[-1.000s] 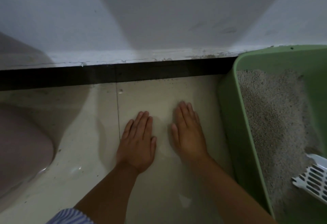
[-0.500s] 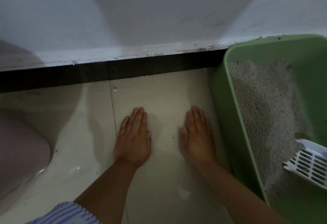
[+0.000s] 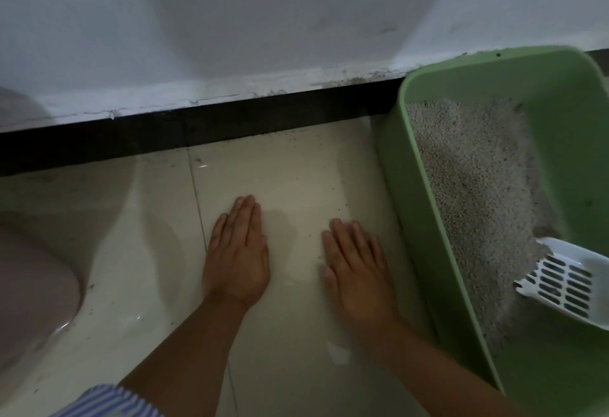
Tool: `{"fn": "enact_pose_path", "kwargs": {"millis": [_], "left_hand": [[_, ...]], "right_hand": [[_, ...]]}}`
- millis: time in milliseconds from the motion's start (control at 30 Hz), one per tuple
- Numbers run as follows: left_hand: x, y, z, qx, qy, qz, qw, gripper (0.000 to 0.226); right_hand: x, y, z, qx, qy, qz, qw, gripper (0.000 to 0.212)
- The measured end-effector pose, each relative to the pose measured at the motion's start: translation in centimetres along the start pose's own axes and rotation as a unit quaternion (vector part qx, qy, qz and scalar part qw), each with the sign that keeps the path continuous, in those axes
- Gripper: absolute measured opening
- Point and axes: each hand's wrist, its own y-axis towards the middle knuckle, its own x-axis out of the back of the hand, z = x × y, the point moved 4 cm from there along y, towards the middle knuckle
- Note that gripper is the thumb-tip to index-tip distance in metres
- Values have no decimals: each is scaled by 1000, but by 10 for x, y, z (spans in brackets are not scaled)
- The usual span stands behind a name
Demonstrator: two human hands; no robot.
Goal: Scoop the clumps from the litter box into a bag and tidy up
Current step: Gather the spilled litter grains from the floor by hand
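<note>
Green litter box [image 3: 425,219] sits on the floor tiles [image 3: 296,169] by the wall skirting, gray litter [image 3: 478,186] banked inside w/ a white slotted scoop [image 3: 560,281] lying in it. Step looks like tidying stray grains beside the box: sweep w/ flat palms toward one spot, light pressure, don't scatter. Both grips released, flat on the tile: right hand [image 3: 356,271] just left of the box, left hand [image 3: 237,261] farther left. Scoop is right of both, untouched.

Pale tiled floor [image 3: 290,179] carries 2 flat palms, left hand [image 3: 238,260] and right hand [image 3: 357,271], the green litter box [image 3: 415,219] beside them, and scattered litter grains [image 3: 316,253]
</note>
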Motion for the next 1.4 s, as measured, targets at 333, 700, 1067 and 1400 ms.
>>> {"fn": "enact_pose_path", "kwargs": {"millis": [333, 700, 1067, 1400], "left_hand": [[-2, -2, 2, -9, 9, 11, 1000, 51], [-1, -1, 1, -15, 18, 5, 1000, 53], [4, 0, -3, -16, 16, 0, 1000, 52], [4, 2, -2, -9, 33, 18, 999, 53]], "right_hand": [[30, 134, 26, -71, 157, 7, 985, 62], [16, -5, -7, -58, 208, 36, 976, 92], [1, 26, -37, -176, 202, 3, 964, 92], [20, 47, -17, -31, 194, 3, 980, 85]]}}
